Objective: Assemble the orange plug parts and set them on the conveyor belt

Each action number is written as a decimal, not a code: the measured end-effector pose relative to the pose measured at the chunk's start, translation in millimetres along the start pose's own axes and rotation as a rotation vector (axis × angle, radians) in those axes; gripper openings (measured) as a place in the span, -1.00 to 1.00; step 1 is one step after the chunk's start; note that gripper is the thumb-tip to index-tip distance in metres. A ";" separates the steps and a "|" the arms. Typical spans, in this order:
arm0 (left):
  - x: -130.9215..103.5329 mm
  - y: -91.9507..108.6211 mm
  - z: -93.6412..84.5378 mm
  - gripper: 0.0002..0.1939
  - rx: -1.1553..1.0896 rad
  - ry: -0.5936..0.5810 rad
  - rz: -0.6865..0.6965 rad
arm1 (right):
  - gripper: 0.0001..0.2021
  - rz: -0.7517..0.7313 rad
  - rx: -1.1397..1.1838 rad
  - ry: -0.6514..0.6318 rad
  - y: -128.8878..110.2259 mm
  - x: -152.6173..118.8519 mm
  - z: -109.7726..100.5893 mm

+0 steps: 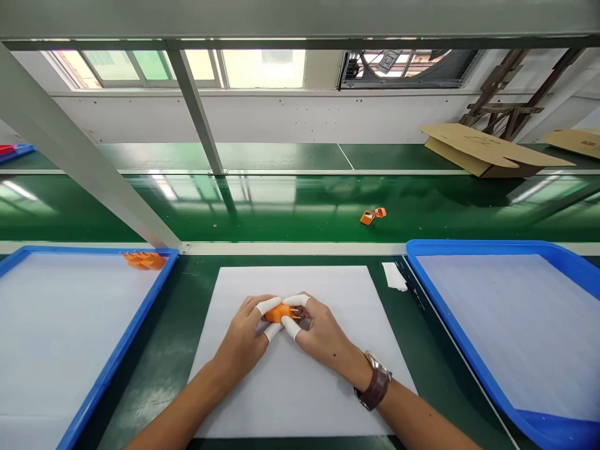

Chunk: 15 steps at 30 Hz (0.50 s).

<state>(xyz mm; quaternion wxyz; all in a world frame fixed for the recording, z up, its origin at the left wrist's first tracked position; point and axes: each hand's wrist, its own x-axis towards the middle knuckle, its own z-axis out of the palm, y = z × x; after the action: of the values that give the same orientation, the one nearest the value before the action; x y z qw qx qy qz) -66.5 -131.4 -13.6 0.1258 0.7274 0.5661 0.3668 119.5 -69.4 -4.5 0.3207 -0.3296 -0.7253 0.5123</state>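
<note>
A small orange plastic piece [277,312] with short prongs on its right side is held between both hands, just above a white sheet [290,400]. My left hand [244,335] pinches its left end with thumb and forefinger. On the right end, the thumb and forefinger of my right hand [324,331] are closed. White covers wrap these fingertips. Fingers hide part of the piece, so its exact kind is unclear. A watch [375,381] is on my right wrist.
At left stands a blue-rimmed tray [126,350] with orange pieces [144,260] in its far corner. Another blue tray [462,362] lies at right, beside a white scrap [394,276] and dark thin tools [410,284]. Farther back are an orange object [373,215] and a cardboard box [492,150].
</note>
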 end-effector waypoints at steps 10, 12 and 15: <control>-0.7 1.4 -1.9 -0.54 -0.063 0.031 -0.079 | -0.77 -0.015 0.018 0.033 1.5 3.1 -3.3; -0.7 0.7 -2.7 -0.55 -0.157 0.032 -0.142 | -0.77 -0.021 0.004 0.046 0.4 4.8 -8.1; 1.1 -1.3 -3.7 -0.58 -0.385 0.022 -0.252 | -0.73 -0.084 -0.062 0.079 -0.7 7.3 -16.6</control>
<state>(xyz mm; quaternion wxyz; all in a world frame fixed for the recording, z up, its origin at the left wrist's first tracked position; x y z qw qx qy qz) -69.9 -130.8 -11.4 0.3008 0.6095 0.5736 0.4572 128.6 -54.8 1.6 0.3602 -0.3285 -0.7407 0.4622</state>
